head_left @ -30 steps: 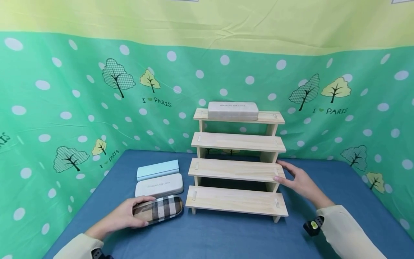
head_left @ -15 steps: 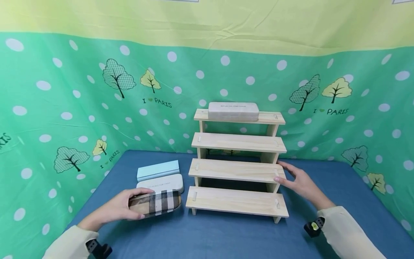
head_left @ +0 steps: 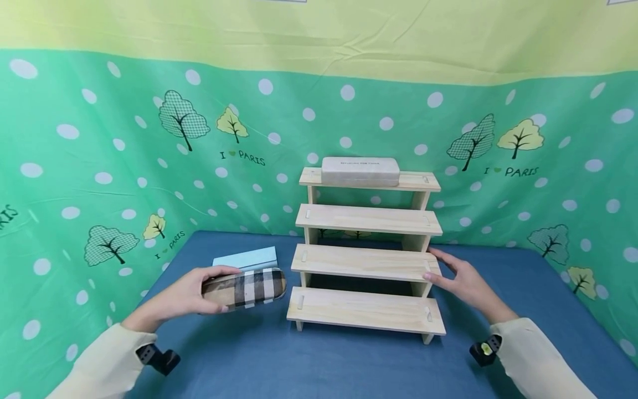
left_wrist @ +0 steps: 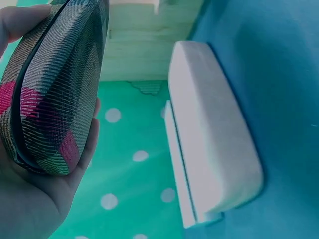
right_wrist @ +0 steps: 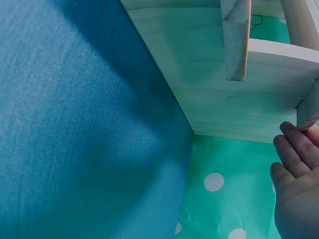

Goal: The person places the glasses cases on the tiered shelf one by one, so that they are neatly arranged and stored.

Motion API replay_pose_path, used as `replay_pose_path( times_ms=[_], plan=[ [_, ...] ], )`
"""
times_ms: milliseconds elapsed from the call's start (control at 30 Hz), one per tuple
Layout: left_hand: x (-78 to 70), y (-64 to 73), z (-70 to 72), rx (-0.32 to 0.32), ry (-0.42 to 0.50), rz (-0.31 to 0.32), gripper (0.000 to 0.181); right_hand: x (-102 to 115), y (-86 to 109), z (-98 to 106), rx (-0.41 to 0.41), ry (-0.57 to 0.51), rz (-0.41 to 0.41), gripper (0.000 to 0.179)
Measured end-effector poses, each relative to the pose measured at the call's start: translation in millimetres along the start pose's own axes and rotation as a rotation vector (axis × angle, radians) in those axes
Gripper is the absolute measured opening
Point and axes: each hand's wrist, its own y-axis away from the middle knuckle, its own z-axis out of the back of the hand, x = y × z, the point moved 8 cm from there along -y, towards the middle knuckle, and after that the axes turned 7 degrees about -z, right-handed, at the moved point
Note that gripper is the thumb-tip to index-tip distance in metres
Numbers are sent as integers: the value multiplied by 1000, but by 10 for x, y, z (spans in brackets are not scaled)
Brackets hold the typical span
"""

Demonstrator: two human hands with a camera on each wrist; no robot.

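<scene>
While your left hand (head_left: 191, 292) gripped the plaid case (head_left: 256, 288) above the tabletop (head_left: 324, 368) and your right hand (head_left: 463, 284) seemingly pinched the wooden stand (head_left: 366, 261), a pale case (head_left: 360, 173) already sat on the top tier (head_left: 411, 180), with a white case (left_wrist: 214, 129) and a blue case (head_left: 244, 259) left below.

- Plaid case (head_left: 249, 289): lifted off surface (head_left: 319, 366), moved forward.
- Left hand (head_left: 189, 292): raised with it.
- Lower white case (left_wrist: 214, 134): now hidden behind plaid case, head view.
</scene>
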Motion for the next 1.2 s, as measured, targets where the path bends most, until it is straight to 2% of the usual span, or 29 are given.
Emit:
replay_pose_path(
  times_ms=[200, 533, 1033, 1200],
  plan=[
    [-109, -182, 23, 2, -61, -17, 60, -7, 9, 1, 1, 12, -15, 76],
    [-287, -495, -62, 38, -83, -60, 61, 4, 18, -20, 8, 2, -11, 76],
    [-483, -907, -140, 56, 38, -95, 62, 13, 17, 10, 1, 16, 13, 75],
    [-549, -1016, -154, 56, 52, -109, 63, 17, 9, 11, 2, 21, 8, 75]
  ],
)
